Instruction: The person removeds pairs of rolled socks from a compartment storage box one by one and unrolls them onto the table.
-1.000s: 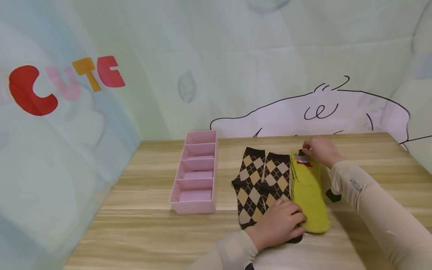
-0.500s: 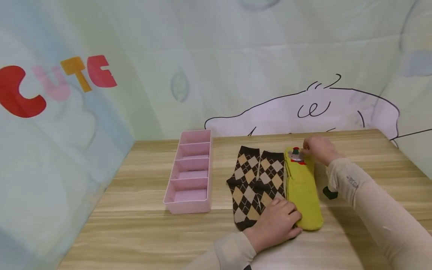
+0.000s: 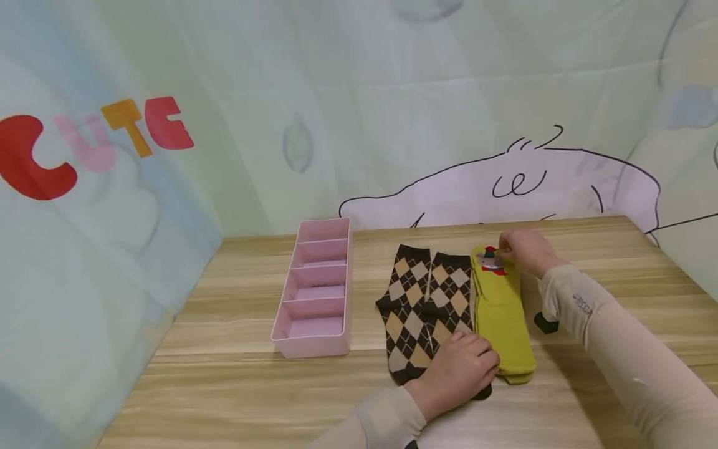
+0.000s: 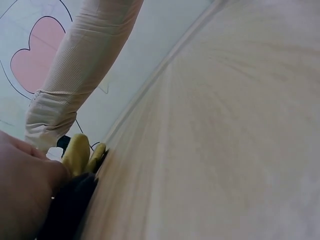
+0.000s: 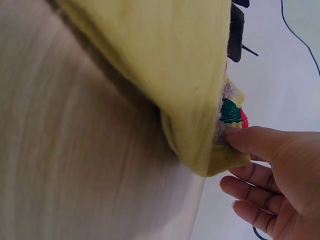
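Note:
In the head view, yellow socks point(image 3: 502, 318) lie lengthwise, one on top of the other, with an animal face at the cuff. My right hand point(image 3: 526, 251) pinches this cuff; in the right wrist view its thumb point(image 5: 250, 140) presses the embroidered patch, the other fingers behind. Alongside, to the left, lie two brown argyle socks point(image 3: 406, 312) with dark cuffs and toes. Across the foot of the right argyle sock rests my left hand point(image 3: 457, 374), its fingertips at the yellow socks' edge. Two yellow toe ends point(image 4: 77, 154) show beyond it in the left wrist view.
Left of the socks stands a pink divided box point(image 3: 314, 346) with several compartments in a row. Everything sits on a wood-grain table point(image 3: 224, 386). A printed cloth backdrop point(image 3: 269, 81) rises behind the table and along its left side.
The view has shifted slightly. At the toe end, the two layers of yellow sock now show slightly apart. Both hands stay at nearly the same places on the socks.

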